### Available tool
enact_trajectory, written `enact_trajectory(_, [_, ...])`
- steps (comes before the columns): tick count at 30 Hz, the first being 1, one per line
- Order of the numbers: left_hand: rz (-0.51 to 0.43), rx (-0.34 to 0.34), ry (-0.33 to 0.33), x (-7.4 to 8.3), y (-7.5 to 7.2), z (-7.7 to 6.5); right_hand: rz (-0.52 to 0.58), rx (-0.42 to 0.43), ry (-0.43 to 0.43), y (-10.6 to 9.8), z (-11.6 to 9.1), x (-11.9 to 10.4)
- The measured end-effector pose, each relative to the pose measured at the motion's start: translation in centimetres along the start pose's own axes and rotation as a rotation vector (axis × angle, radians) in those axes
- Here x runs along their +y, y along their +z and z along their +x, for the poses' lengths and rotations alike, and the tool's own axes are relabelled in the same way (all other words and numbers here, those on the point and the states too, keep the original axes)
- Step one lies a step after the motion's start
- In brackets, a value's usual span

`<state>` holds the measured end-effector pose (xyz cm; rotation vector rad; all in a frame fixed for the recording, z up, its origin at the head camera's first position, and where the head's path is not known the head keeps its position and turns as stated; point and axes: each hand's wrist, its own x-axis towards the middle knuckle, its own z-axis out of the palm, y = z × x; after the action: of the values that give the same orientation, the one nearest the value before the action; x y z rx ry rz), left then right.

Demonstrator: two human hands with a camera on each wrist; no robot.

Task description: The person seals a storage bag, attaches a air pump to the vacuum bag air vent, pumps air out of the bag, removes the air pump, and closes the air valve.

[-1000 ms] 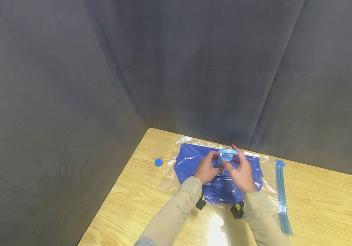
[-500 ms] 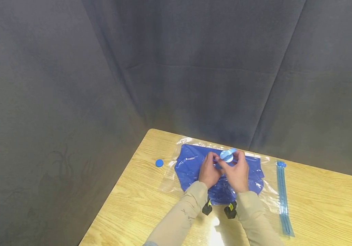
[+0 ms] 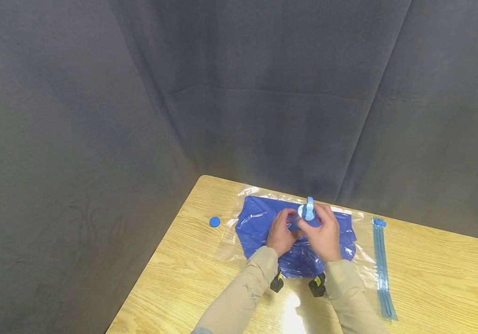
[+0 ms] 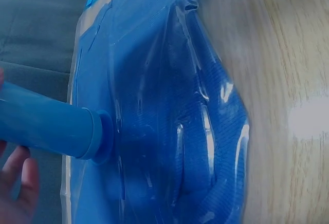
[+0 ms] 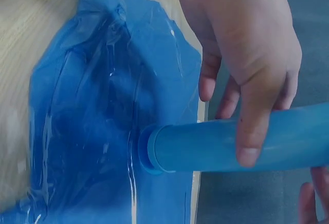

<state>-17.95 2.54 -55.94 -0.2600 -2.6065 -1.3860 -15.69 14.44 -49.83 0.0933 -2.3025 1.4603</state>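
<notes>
A light blue hand pump (image 3: 307, 211) stands on a clear vacuum bag (image 3: 231, 253) that holds folded blue cloth (image 3: 255, 218). In the right wrist view the flared foot of its tube (image 5: 205, 146) sits against the plastic. My left hand (image 3: 281, 233) grips the tube from the left, its thumb lying along the side. With thumb and fingers either side of the pump's top, my right hand (image 3: 324, 234) holds it just below the handle. Only a few fingertips of the right hand (image 5: 314, 196) show in the right wrist view.
On the table (image 3: 172, 278), left of the bag, lies a round blue disc (image 3: 214, 221). The bag's blue zip strip (image 3: 383, 269) with a slider (image 3: 379, 222) runs down its right side. Grey curtains (image 3: 264, 116) hang behind and to the left.
The pump's handle has turned from lying crosswise, through slanting, to pointing away from me. Both hands have stayed around the pump with small shifts.
</notes>
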Motion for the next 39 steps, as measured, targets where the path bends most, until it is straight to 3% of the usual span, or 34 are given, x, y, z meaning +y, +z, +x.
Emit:
enact_trajectory(7, [-0.01, -0.029, 0.008, 0.0, -0.1, 0.0, -0.036, -0.039, 0.008, -0.4, 0.0, 0.2])
enact_trajectory(15, [0.019, -0.009, 0.04, -0.3, 0.0, 0.1, -0.015, -0.047, -0.002, -0.3, 0.0, 0.0])
enact_trajectory(27, [0.064, 0.038, 0.073, 0.4, -0.3, 0.4, 0.032, 0.003, -0.045, -0.6, 0.3, -0.3])
enact_trajectory(31, [0.053, 0.022, 0.077, 0.5, -0.5, 0.3, 0.026, 0.005, -0.043, -0.6, 0.3, -0.2])
enact_trajectory(35, [0.01, -0.031, 0.038, 0.5, -0.7, 0.1, 0.043, -0.022, 0.006, -0.8, 0.0, 0.3])
enact_trajectory(39, [-0.048, -0.082, -0.026, 0.4, -0.7, -0.1, 0.04, -0.08, 0.118, -1.1, -0.7, 1.5])
